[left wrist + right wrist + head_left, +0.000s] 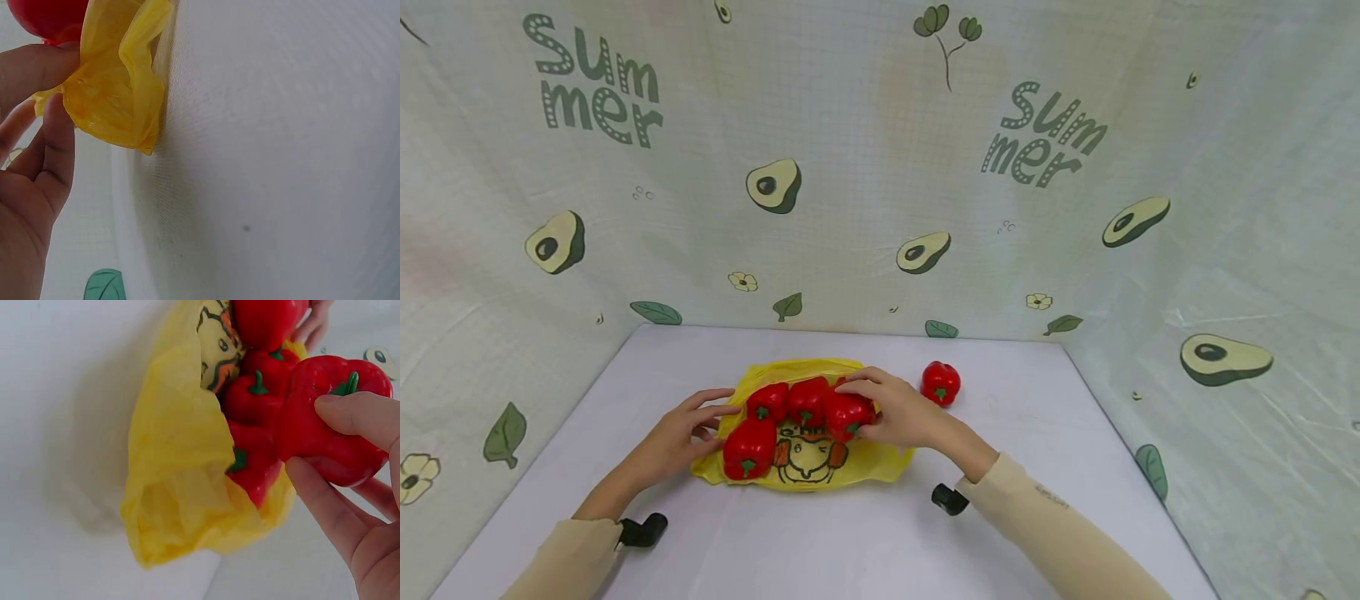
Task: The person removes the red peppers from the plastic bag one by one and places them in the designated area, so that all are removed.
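Right hand (898, 408) grips one pepper (844, 419) at the bag's (872, 468) right part. Left of and behind grip: four more peppers (748, 450), in or on bag unclear. Far left: left hand (673, 437), at bag edge. Behind-right: loose pepper (940, 383) on table (775, 550).

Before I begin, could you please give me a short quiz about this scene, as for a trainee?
1. What does the right hand hold?
2. In the head view, the left hand is at which edge of the bag? A) left B) right C) far
3. True or false: no pepper lies apart from the bag.

Key: 1. A pepper. 2. A. 3. False: another pepper is on the table, right of the bag.
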The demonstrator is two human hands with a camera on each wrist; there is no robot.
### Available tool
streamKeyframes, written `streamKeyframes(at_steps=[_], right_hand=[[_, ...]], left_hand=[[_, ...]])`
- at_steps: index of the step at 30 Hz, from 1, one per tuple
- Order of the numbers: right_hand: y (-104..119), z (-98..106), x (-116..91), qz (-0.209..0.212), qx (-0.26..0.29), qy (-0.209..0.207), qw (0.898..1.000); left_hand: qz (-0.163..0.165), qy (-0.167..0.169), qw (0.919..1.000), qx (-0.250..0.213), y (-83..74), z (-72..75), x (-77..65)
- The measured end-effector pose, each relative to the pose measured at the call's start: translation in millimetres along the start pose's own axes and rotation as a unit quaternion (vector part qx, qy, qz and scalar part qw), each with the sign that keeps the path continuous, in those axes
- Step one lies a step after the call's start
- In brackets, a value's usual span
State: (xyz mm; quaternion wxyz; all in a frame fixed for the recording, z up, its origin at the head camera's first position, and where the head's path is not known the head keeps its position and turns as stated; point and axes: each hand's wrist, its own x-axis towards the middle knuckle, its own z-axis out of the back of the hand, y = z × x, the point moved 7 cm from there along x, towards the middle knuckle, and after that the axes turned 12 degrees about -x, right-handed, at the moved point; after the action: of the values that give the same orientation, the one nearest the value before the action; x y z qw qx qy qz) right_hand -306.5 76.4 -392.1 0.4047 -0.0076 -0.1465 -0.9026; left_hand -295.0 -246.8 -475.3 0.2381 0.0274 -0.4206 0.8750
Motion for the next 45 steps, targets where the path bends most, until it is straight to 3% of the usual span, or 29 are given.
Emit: streamKeyframes(at_steps=[8, 17, 29, 39, 45], right_hand=[[-21, 28, -14, -0.04, 0.003, -0.042, 0.998], [-52, 64, -32, -0.072, -0.022, -0.113, 0.991], [-108, 92, -66, -0.141, -0.032, -0.142, 0.979], [-159, 95, -92, -0.19, -0.068, -0.145, 0.969], [-184, 87, -106, -0.21, -0.07, -0.14, 0.965]], left_hand=[[-0.019, -0.009, 0.9998, 0.0, -4.7, 1.0, -0.5], [-0.017, -0.005, 0.9998, -0.003, -7.1, 3.8, -1.9], [-0.025, 0.0, 0.9997, 0.009, -3.6, 0.5, -1.7], [-0.019, 0.001, 0.9998, 0.006, -3.9, -0.3, -3.8], [-0.048, -0.006, 0.9988, 0.001, -7.4, 0.7, -3.7]])
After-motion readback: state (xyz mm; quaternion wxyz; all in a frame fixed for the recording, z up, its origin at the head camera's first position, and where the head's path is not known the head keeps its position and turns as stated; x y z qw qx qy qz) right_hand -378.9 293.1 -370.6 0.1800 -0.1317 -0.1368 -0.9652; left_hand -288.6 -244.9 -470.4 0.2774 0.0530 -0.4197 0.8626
